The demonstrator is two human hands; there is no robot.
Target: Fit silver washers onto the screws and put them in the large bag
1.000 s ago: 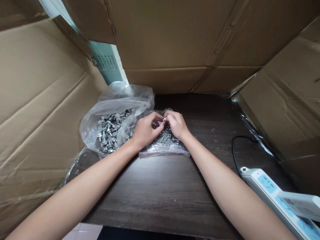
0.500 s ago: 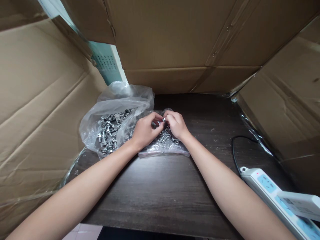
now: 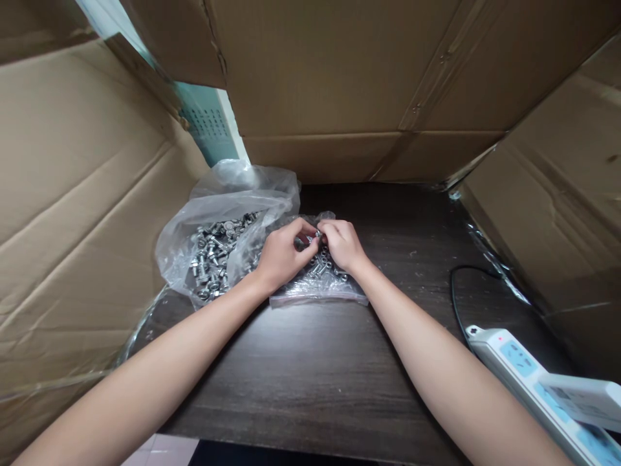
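Observation:
My left hand (image 3: 286, 254) and my right hand (image 3: 343, 244) meet above a clear zip bag (image 3: 320, 294). Between the fingertips of both is a small silvery bolt (image 3: 317, 234), pinched from either side. Its far end is covered by my right fingers, so I cannot tell whether a nut is on it. Loose bolts and nuts (image 3: 323, 264) lie on or in the zip bag, just under my right hand. Left of my left hand, an opened plastic bag (image 3: 169, 243) holds a heap of larger bolts (image 3: 211, 255).
Cardboard walls (image 3: 339, 71) enclose the dark wooden table (image 3: 291, 375) at the back and both sides. At the front right lies a white power strip (image 3: 514, 369) with a plug-in adapter (image 3: 582, 398) and a black cable (image 3: 452, 291).
The fingers of my right hand have shifted slightly around the bolt. My left hand keeps its place, and the bags look unchanged.

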